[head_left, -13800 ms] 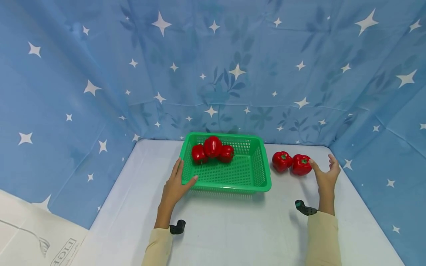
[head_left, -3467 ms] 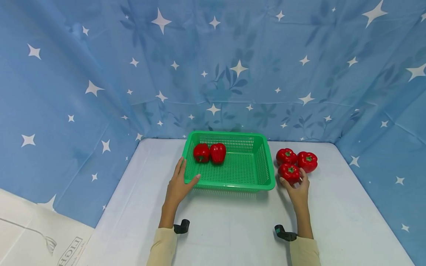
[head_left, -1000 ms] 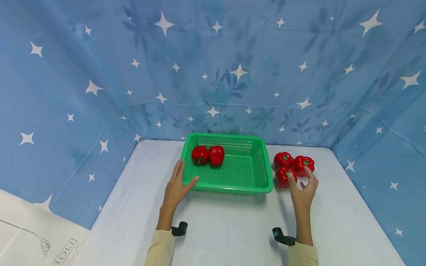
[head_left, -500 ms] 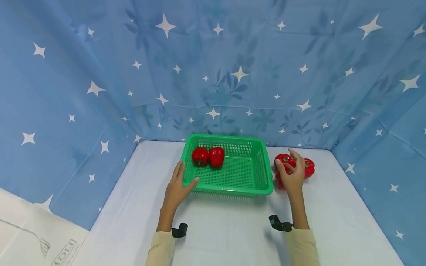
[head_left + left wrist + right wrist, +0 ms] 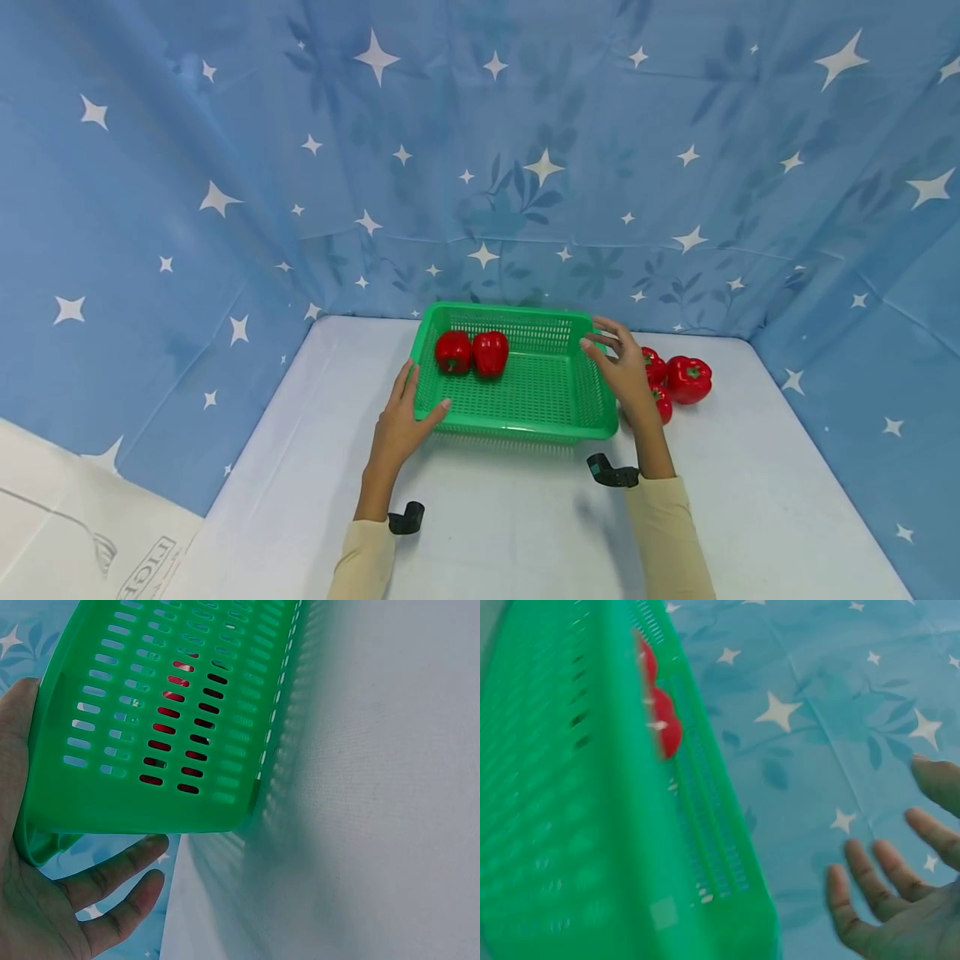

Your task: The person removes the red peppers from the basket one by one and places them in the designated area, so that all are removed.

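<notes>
A green plastic basket (image 5: 517,431) sits on the table with two red bell peppers, one stem-forward (image 5: 453,352) and one beside it (image 5: 491,354), toward its left. My left hand (image 5: 397,429) rests at the basket's front left corner, thumb by the front rim and fingers along the left side; the left wrist view shows those fingers (image 5: 120,915) straight. My right hand (image 5: 626,372), holding nothing, hovers over the basket's right rim with fingers spread. Behind it, three more red peppers are grouped: a right one (image 5: 689,380), a front one (image 5: 662,403) and a partly hidden rear one (image 5: 656,367).
The white table (image 5: 510,517) ends against a blue curtain (image 5: 480,167) printed with stars and leaves, which hangs on the back and both sides. Pale cardboard-like material (image 5: 82,525) with a drawn lamp lies at the lower left.
Earlier, three peppers were in the basket and two on the table; one now stands with the right group. My right hand has released it and moved left to the basket. The left hand stays put.
</notes>
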A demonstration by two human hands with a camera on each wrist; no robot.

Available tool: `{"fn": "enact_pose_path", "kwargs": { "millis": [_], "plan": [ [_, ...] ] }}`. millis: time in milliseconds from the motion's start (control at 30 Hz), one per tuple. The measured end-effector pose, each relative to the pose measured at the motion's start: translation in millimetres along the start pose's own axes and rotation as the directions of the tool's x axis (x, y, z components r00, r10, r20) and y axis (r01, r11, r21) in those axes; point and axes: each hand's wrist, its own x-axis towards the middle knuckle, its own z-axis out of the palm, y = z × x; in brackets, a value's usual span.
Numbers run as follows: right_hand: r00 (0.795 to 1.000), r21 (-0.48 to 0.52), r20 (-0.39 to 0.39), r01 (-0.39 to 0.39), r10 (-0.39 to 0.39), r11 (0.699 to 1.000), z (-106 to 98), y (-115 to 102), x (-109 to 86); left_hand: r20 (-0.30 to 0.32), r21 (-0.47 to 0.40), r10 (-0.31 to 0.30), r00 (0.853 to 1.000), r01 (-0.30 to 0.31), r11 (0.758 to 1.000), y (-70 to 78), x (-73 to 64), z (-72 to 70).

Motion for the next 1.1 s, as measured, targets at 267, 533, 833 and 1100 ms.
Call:
{"fn": "enact_pose_path", "kwargs": {
  "millis": [267, 533, 833, 1100],
  "plan": [
    [0.953, 0.059, 0.238, -0.207, 0.188, 0.977, 11, 24, 37.8, 0.0, 0.01, -0.001, 1.0, 0.001, 1.0, -0.6, 0.7, 0.2],
    [0.844, 0.083, 0.39, -0.429, 0.367, 0.899, 27, 52, 65.3, 0.011, 0.017, -0.011, 1.0, 0.011, 1.0, -0.5, 1.0, -0.1],
    [0.734, 0.053, 0.439, -0.598, 0.519, 0.8, 47, 63, 76.9, 0.013, 0.018, -0.007, 1.0, 0.007, 1.0, -0.1, 0.4, 0.3],
    [0.672, -0.006, 0.464, -0.649, 0.577, 0.761, 64, 69, 89.8, 0.022, 0.014, -0.005, 1.0, 0.005, 1.0, 0.9, 0.7, -0.7]
  ]
}}
